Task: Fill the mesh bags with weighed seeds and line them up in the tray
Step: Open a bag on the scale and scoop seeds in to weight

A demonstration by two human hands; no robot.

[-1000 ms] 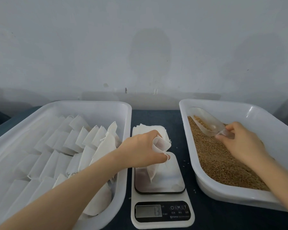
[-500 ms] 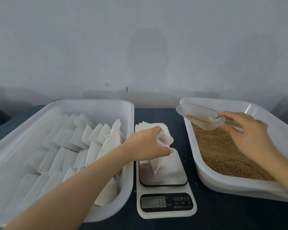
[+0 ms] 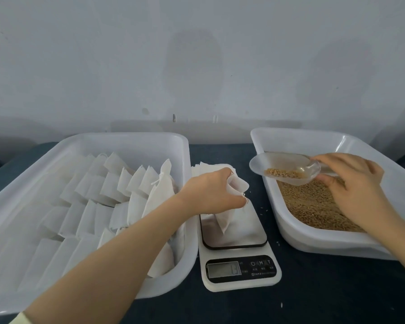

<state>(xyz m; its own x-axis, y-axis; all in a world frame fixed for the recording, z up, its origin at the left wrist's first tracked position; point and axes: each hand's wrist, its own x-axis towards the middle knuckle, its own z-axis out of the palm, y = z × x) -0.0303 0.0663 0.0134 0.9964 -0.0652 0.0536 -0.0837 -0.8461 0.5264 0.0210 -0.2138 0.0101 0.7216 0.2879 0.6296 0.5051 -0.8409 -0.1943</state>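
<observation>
- L hand [image 3: 212,191]: is gripping the mesh bag [image 3: 226,220] at its mouth, fingers curled round the rim and holding it open. Forearm is crossing the near right corner of the bag tray [image 3: 131,140].
- mesh bag: is hanging from L hand over the scale [image 3: 241,274], lower corner pointing down at the steel platform. Contact w/ platform: cannot tell.
- R hand [image 3: 358,190]: is gripping the handle of the clear scoop [image 3: 281,164], thumb & fingers curled round it.
- scoop: is hovering about level over the far left rim of the seed tray [image 3: 313,243], right of the bag mouth & apart from it. A small heap of seeds [image 3: 284,173] is lying inside.
- seed tray: is sitting right of scale, w/ brown seeds covering its floor.
- bag tray: is sitting just left of scale. Rows of white bags [image 3: 117,183] are leaning in it.
- spare bags [image 3: 204,169]: flat stack is lying just beyond scale.
- table [image 3: 325,288]: dark top; a few loose grains are lying near scale.
</observation>
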